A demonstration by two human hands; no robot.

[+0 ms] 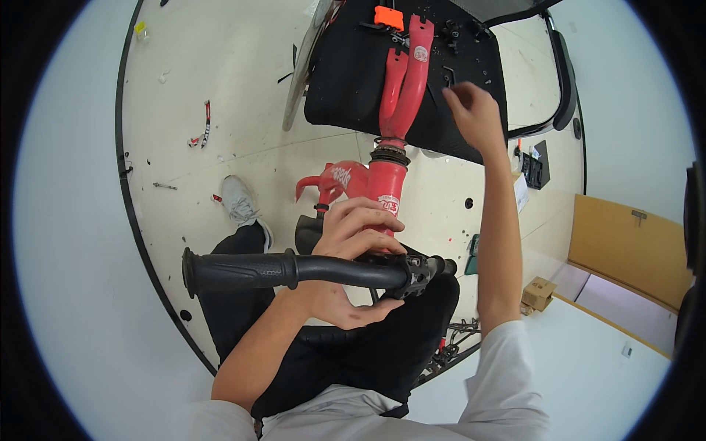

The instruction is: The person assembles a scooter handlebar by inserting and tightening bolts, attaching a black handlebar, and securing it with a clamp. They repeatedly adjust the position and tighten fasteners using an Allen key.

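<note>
A red child's bike frame point(384, 180) stretches away from me, its fork point(409, 88) lying over a black chair seat point(342, 88). Across its near end runs a black handlebar point(346, 270) with a rubber grip point(239, 272) on the left and a stem clamp point(418, 275) at its middle. My left hand point(353, 235) is wrapped around the stem, thumb below the bar and fingers above it; the stem is largely hidden. Over the seat, the fingertips of my right hand point(471, 110) are pinched at the lower end of a small black hex key point(450, 73).
Black small parts point(452, 37) and an orange block point(388, 18) lie on the seat. The chair's armrest point(565, 81) curves at right. On the floor are a red-black strip point(207, 123), a tool case point(535, 170) and a cardboard box point(538, 292). My shoe point(241, 202) is at left.
</note>
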